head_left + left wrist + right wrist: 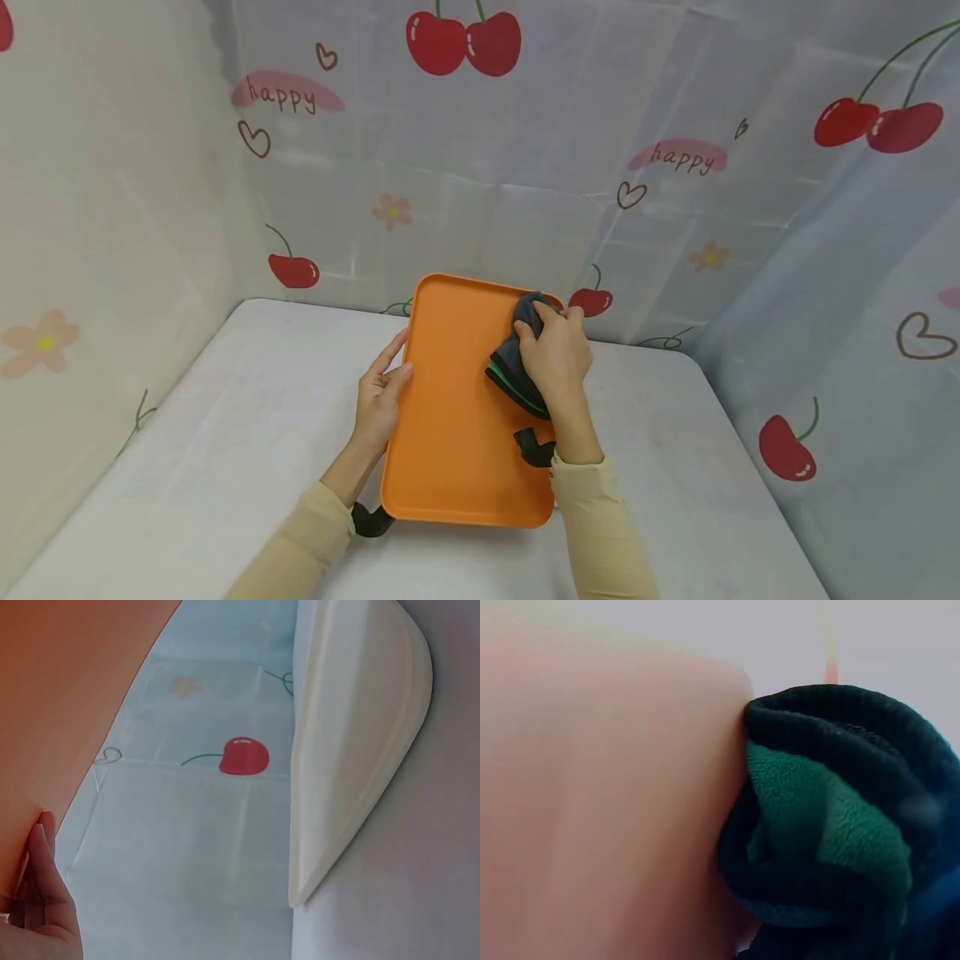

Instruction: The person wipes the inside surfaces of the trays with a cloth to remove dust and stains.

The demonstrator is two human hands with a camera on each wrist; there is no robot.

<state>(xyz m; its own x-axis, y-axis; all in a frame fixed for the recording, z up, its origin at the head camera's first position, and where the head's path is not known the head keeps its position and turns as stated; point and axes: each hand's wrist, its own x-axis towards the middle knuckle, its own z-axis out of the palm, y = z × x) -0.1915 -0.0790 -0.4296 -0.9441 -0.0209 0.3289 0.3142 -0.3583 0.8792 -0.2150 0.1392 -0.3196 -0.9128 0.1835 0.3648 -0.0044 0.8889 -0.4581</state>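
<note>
An orange rectangular tray (457, 408) is held up at a tilt over the white table. My left hand (378, 404) grips its left edge, thumb on the front rim and fingers reaching behind; the left wrist view also catches this hand (49, 900) on the tray (67, 697). My right hand (557, 350) holds a bunched dark grey cloth (517, 371) against the tray's upper right part. In the right wrist view the cloth (795, 799) shows a green face and dark edging. Most of the tray's back is hidden.
A cream-coloured shallow dish or tray (360, 735) appears in the left wrist view, mostly hidden behind the orange tray in the head view. The white table (675, 467) is bounded by cherry-print curtains (487, 167) at the back and sides. Black straps (372, 521) hang at the wrists.
</note>
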